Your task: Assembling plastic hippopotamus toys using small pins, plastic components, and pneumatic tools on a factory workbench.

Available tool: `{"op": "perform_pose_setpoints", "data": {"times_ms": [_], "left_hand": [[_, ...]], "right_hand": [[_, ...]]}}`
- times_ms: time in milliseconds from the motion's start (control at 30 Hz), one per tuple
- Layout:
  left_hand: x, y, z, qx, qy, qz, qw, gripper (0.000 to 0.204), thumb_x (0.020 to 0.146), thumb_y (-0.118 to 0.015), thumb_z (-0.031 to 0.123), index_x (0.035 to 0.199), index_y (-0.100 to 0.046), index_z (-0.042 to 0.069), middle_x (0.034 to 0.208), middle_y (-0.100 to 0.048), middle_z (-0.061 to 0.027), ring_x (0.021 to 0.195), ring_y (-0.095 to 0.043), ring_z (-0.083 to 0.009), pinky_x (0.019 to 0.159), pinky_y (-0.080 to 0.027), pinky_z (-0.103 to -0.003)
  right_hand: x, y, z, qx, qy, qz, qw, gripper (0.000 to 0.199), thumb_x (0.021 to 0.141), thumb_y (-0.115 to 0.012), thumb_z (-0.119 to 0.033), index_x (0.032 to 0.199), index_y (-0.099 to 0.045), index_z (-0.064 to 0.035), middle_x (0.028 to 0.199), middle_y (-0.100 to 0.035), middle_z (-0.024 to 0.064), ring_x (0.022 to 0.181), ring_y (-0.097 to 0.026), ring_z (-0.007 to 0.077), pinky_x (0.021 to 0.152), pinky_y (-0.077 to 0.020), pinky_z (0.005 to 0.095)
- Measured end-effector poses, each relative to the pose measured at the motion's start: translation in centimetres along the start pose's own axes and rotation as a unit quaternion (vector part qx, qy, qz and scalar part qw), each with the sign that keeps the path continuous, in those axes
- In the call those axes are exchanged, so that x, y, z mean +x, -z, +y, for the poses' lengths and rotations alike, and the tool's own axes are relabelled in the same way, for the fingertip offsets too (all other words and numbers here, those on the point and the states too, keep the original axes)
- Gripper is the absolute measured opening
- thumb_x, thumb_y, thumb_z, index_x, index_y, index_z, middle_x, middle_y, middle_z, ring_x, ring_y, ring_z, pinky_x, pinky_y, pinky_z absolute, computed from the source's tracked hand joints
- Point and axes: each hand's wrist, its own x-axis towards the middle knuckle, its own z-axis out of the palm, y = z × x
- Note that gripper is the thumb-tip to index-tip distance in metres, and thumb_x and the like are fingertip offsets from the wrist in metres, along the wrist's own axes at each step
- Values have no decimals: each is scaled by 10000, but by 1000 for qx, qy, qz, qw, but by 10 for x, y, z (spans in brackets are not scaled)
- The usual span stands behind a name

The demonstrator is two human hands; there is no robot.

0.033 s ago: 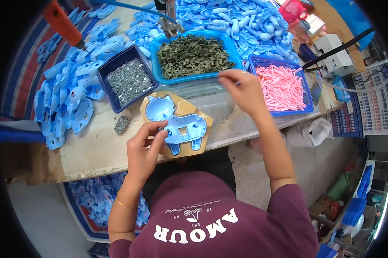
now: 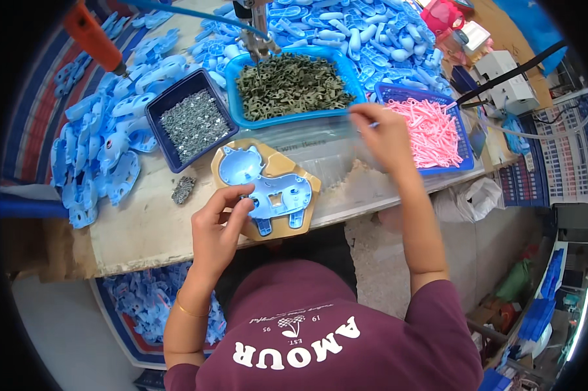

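A light blue plastic animal-shaped toy shell (image 2: 278,195) lies hollow side up in a tan holding block (image 2: 312,195) at the table's front edge. My left hand (image 2: 219,215) is at the shell's left side, thumb and forefinger brought together by its edge; whatever sits between them is too small to name. Over the table, between the tray of dark green parts (image 2: 294,85) and the basket of pink parts (image 2: 431,133), my right hand (image 2: 385,133) has its fingers pinched. Something small may be in them, but blur hides it.
A dark blue bin of small silvery screws (image 2: 193,124) stands left of the green parts, with a small screw pile (image 2: 184,189) nearer me. Loose blue shells (image 2: 105,143) heap at left and back. An orange power screwdriver (image 2: 95,39) and a metal tool head (image 2: 258,42) hang above.
My right hand has shifted a little to the right, toward the pink parts. My left hand and the shell stay in place.
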Motion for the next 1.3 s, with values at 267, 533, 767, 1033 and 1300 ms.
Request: {"op": "perform_pose_setpoints", "data": {"times_ms": [267, 533, 767, 1033, 1300], "left_hand": [[5, -12, 7, -26, 15, -52, 998, 204, 1015, -612, 91, 1186, -682, 5, 1118, -725, -58, 916, -693, -105, 751, -561, -228], [7, -15, 2, -45, -5, -42, 998, 206, 1008, -629, 94, 1167, -697, -19, 1025, -736, -88, 862, -701, -119, 736, -581, -252], [12, -16, 8, -134, 54, -57, 988, 225, 1031, -598, 115, 1180, -682, -31, 1088, -723, -94, 946, -718, -156, 805, -592, -261], [28, -24, 6, -227, 121, -41, 965, 225, 1031, -611, 149, 1118, -680, -46, 1078, -726, -107, 915, -716, -143, 802, -597, -251], [24, -26, 1, -295, 128, 1, 947, 231, 1018, -643, 177, 1071, -684, -44, 989, -733, -96, 879, -706, -106, 782, -607, -241]], "right_hand": [[-13, 75, 139, -326, -17, -7, 945, 148, 879, -684, -89, 1010, -746, -59, 1044, -676, 124, 995, -652, 308, 836, -537, 405], [-7, 92, 138, -82, -62, 156, 982, 145, 978, -632, -99, 1083, -676, -10, 928, -700, 93, 801, -709, 216, 710, -557, 288], [-12, 87, 120, 218, -204, 119, 947, 134, 932, -713, -78, 1019, -621, -33, 890, -676, 45, 785, -704, 137, 687, -574, 249], [-30, 26, -39, 412, -122, -167, 887, 307, 895, -745, -36, 1189, -658, -16, 940, -670, 26, 842, -655, 95, 757, -523, 230], [-51, -28, -80, 412, -124, -188, 883, 210, 870, -773, -5, 1057, -680, 5, 958, -677, 18, 872, -630, 72, 765, -512, 227]]}}
